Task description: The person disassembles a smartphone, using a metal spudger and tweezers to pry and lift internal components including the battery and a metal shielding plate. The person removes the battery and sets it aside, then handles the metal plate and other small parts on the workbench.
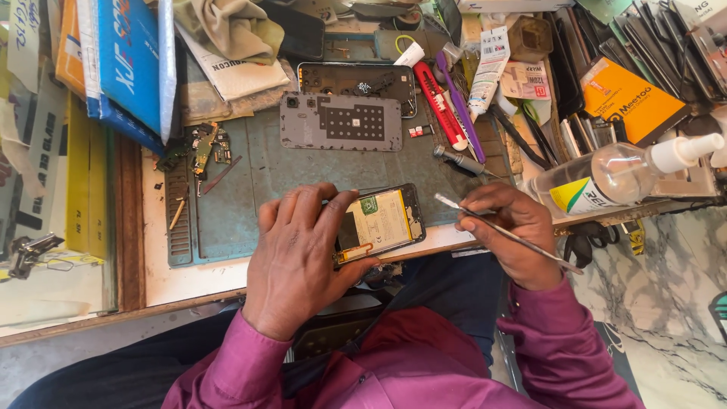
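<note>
A blue flat package (pixel 129 60) with a white edge leans at the upper left, over an orange one (pixel 70 49) beside it. Below them stands a yellow box (pixel 85 182) with a white box (pixel 42 151) against it. A white paper packet (pixel 231 72) lies under a crumpled cloth at top centre. A white tube (pixel 488 68) with a printed label lies slanted right of centre, next to a pale pink card (pixel 525 81). An orange-and-black square package (pixel 630 102) sits at the upper right. The clear bottle (pixel 613 178) on its side bears a yellow, white and blue label (pixel 579 195).
</note>
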